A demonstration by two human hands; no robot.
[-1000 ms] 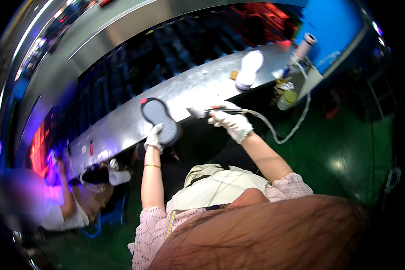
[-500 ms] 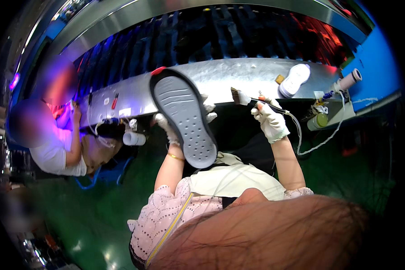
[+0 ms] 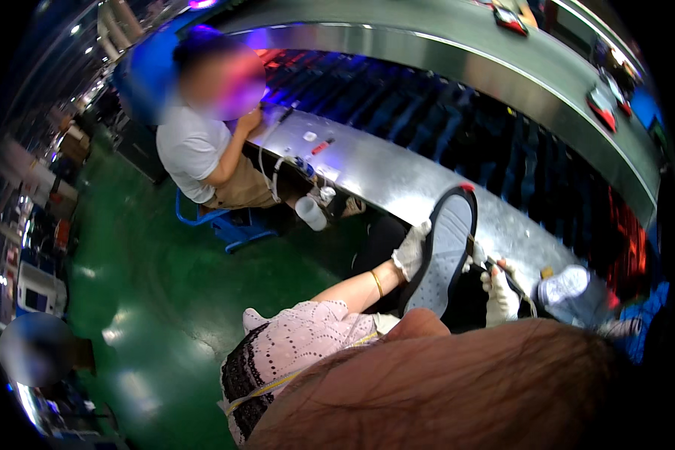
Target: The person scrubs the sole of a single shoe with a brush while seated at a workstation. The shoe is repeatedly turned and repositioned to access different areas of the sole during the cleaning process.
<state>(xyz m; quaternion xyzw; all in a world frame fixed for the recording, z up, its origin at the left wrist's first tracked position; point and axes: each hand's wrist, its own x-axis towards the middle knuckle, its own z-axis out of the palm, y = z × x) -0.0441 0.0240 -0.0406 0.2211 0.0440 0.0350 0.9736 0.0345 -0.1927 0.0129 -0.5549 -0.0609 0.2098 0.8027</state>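
A shoe sole (image 3: 448, 238) with a grey patterned underside, a dark rim and a red tip is held up over the edge of the metal ledge (image 3: 382, 177). My gloved left hand (image 3: 410, 253) grips it by its left side. Close to the sole's right edge, my gloved right hand (image 3: 501, 300) is closed round a thin dark-handled brush (image 3: 511, 282) with a pale tube at its rear. The brush's bristles are hard to make out beside the sole. A white shoe sole (image 3: 564, 285) lies on the ledge right of my right hand.
Beyond the ledge runs a dark slatted conveyor (image 3: 427, 112); behind it, a belt (image 3: 420, 22) carries red-edged shoe parts (image 3: 601, 106). A co-worker (image 3: 195, 142) sits at the left. Near them are a white cup (image 3: 310, 214) and a red-handled tool (image 3: 322, 146).
My view has swung left, showing more of the floor and co-worker. The brush in my right hand has come close to the sole, which my left hand still holds.
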